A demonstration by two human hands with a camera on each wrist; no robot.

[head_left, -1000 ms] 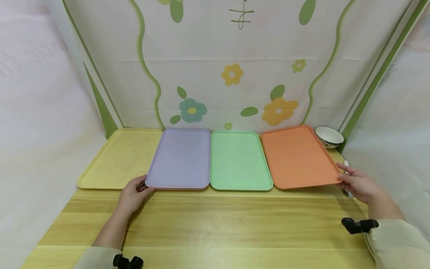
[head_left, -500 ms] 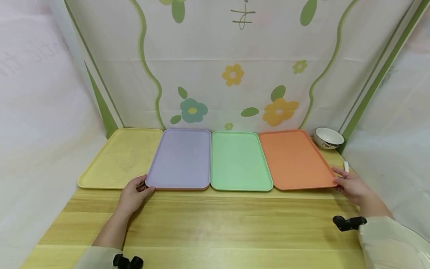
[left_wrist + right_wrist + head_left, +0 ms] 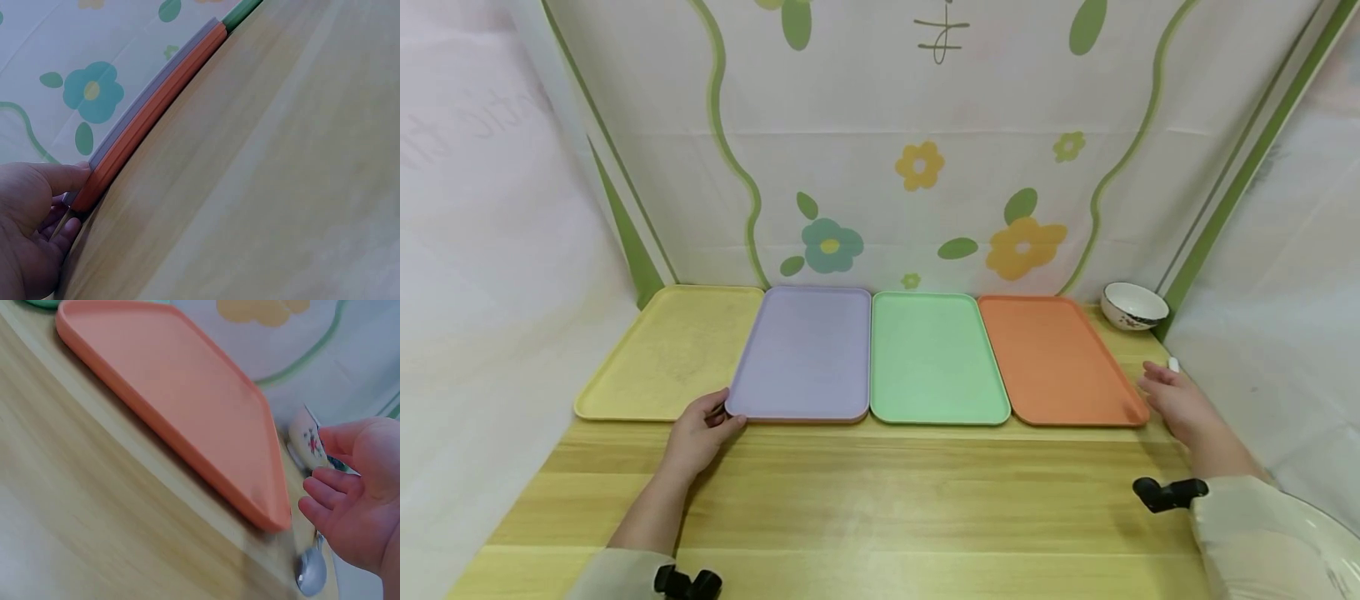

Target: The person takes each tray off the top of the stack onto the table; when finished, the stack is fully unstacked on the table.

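Observation:
My left hand grips the near left corner of the purple tray, thumb at the front edge and fingers round the side. In the left wrist view, an orange layer shows directly beneath that tray's rim. To the right lie a green tray and an orange tray, flat on the table in one row. My right hand holds nothing; its fingers are loosely bent just right of the orange tray's near corner, a small gap apart in the right wrist view.
A yellow tray lies at the row's left end. A patterned bowl stands at the back right corner. Below my right hand lies a spoon. A patterned curtain hangs behind the trays, and a white plate edges in by the right sleeve.
The orange tray's raised right side has come down flat beside the green tray, and my right hand has let go of it. My left hand keeps its place.

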